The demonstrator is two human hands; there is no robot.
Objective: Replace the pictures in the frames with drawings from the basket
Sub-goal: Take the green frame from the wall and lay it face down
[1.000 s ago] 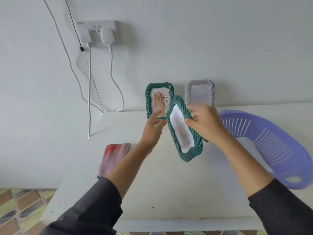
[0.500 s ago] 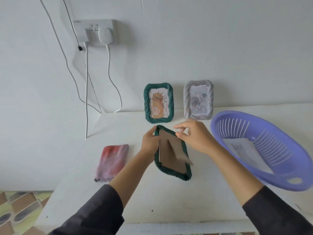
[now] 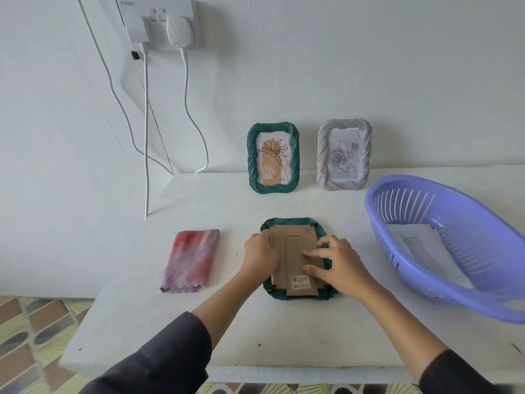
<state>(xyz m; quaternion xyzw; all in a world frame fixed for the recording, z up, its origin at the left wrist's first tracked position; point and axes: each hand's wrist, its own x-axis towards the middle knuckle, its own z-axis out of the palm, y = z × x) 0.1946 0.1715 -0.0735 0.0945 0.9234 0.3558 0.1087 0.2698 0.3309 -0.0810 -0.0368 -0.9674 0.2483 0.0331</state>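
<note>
The green frame (image 3: 295, 223) now lies face down on the bench (image 3: 284, 336), just beside the basket (image 3: 454, 282); a moment ago I held it tilted in the air. My left hand (image 3: 260, 258) grips the frame's edge far from the basket with curled fingers. My right hand (image 3: 338, 263) presses the cardboard back (image 3: 292, 237), its fingers released and spread.

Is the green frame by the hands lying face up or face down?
Face down. The green ribbed picture frame lies flat on the white table, its brown cardboard back with a barcode sticker facing up.
</note>
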